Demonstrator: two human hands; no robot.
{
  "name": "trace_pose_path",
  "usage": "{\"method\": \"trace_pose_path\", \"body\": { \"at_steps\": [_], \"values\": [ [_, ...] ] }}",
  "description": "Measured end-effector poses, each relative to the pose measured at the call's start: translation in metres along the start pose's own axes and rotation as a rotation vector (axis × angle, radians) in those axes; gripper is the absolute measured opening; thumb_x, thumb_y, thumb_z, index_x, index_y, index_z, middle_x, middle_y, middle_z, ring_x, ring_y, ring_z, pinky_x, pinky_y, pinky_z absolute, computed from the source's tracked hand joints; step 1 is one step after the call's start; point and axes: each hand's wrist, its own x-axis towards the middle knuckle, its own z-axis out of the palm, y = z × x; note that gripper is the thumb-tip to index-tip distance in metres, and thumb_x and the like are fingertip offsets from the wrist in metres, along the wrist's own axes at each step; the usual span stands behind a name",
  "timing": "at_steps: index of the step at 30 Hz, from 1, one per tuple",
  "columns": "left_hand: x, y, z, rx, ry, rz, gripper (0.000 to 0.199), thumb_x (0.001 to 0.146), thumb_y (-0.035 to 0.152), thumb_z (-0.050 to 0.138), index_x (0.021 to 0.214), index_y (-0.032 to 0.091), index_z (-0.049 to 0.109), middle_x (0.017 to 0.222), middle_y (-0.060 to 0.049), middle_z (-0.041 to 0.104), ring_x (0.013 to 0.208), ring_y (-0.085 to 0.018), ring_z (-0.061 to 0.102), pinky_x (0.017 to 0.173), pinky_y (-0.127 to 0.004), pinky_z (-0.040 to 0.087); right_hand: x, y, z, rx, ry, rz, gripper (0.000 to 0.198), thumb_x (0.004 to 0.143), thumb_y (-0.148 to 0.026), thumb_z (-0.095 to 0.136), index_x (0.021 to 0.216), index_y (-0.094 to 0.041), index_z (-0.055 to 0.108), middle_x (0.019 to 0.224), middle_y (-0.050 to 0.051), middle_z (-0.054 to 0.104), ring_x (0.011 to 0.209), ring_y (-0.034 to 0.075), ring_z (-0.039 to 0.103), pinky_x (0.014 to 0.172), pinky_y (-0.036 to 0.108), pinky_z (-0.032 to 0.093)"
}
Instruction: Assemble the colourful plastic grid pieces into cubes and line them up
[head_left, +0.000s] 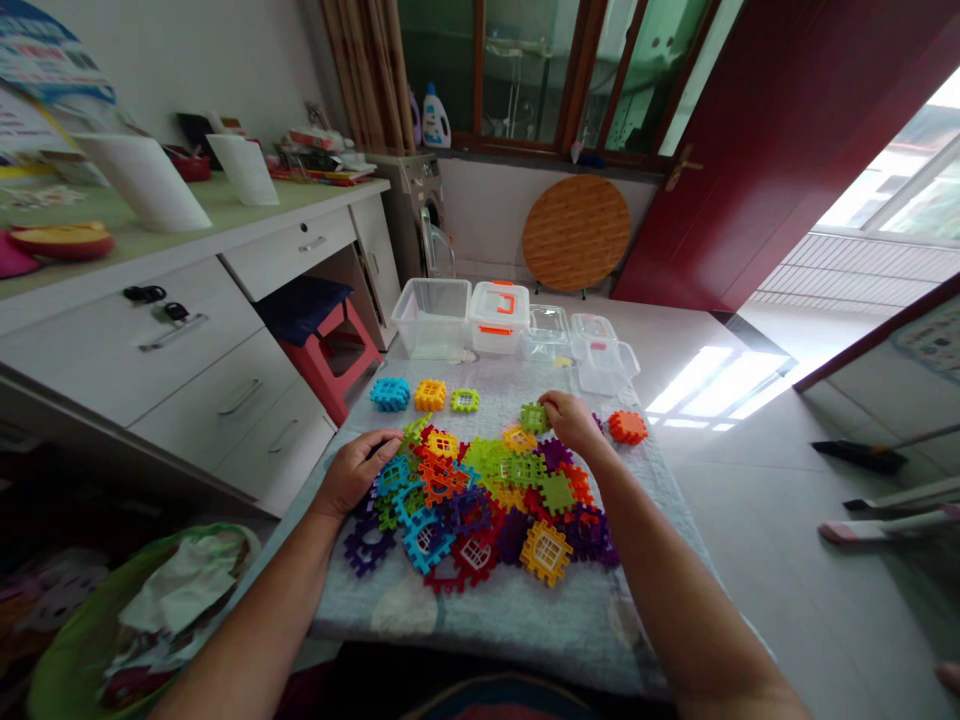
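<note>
Left hand (358, 470) lies near the table's left edge, fingers curled at the heap of multicoloured toothed plastic tiles (469, 510); whether it grips one cannot be told. Heap occupies mid-table (495, 395). Right hand (571, 420) pinches a lime-green square toothed plastic tile (534, 417) above the heap's far side. Stacked orange toothed plastic tiles (628, 427) stand near the right edge. Risk: an outward sweep of the right hand could topple that stack off the edge. Writing: blue-and-white printed sheet (52, 50), upper left, illegible; no brand readable.
</note>
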Motion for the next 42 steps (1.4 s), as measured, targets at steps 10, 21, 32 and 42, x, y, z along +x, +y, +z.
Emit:
{"method": "trace_pose_path", "body": {
  "at_steps": [10,21,32,42],
  "values": [
    [-0.001,0.004,-0.002,0.014,-0.006,-0.012,0.052,0.084,0.061,0.051,0.103,0.017,0.072,0.111,-0.007,0.074,0.111,-0.028,0.064,0.103,-0.035,0.045,0.008,0.013,0.009,-0.321,-0.166,-0.192,0.047,0.078,-0.032,0.068,0.121,-0.016,0.062,0.124,0.016,0.059,0.11,0.03,0.054,0.093,0.035,0.041],
    [0.0,0.004,-0.001,0.023,0.008,0.002,0.05,0.084,0.06,0.052,0.101,0.018,0.073,0.109,-0.006,0.075,0.108,-0.027,0.066,0.101,-0.034,0.047,0.029,0.013,-0.001,-0.337,-0.229,-0.23,0.042,0.074,-0.027,0.07,0.113,-0.014,0.064,0.113,0.015,0.061,0.103,0.025,0.056,0.089,0.031,0.042],
    [0.0,0.003,-0.001,0.006,0.0,-0.001,0.05,0.084,0.06,0.052,0.102,0.019,0.073,0.108,-0.005,0.075,0.107,-0.027,0.066,0.099,-0.033,0.048,0.033,0.013,0.004,-0.385,-0.306,-0.23,0.053,0.072,-0.035,0.072,0.121,-0.017,0.063,0.121,0.015,0.059,0.107,0.028,0.055,0.087,0.033,0.044],
    [-0.001,0.006,-0.002,-0.006,-0.01,-0.027,0.053,0.082,0.063,0.053,0.101,0.018,0.072,0.109,-0.007,0.075,0.108,-0.028,0.065,0.102,-0.036,0.047,0.044,0.019,-0.019,-0.371,-0.195,-0.202,0.046,0.072,-0.027,0.068,0.116,-0.016,0.062,0.115,0.014,0.061,0.102,0.026,0.056,0.086,0.033,0.043]
  ]
}}
